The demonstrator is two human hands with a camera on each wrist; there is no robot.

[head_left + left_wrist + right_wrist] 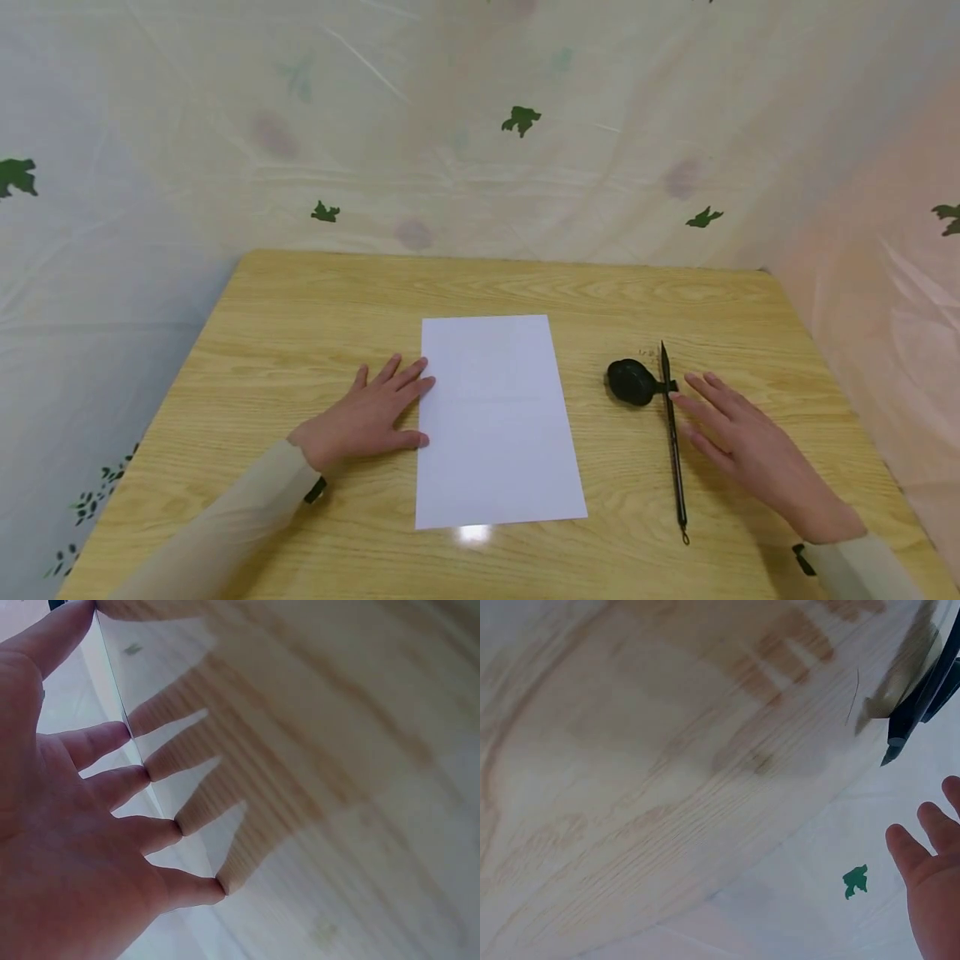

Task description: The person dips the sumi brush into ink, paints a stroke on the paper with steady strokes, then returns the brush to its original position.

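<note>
A white sheet of paper (495, 433) lies on the table, its long sides running away from me. My left hand (367, 421) is spread at the sheet's left edge, with thumb and some fingertips touching it. Fingertips of that hand (90, 817) meet the shiny tabletop in the left wrist view. To the right of the paper is a small black dish (631, 382) with a short handle. A writing brush (674, 467) lies across that handle, dark tip pointing away. My right hand (757, 454) hovers just right of the brush, fingers extended; whether a fingertip touches it, I cannot tell.
The wood-grain table (315, 300) is glossy and shows reflections. Behind it hangs a pale curtain (450, 167) with green leaf-like patches, and similar cloth closes in the left and right sides.
</note>
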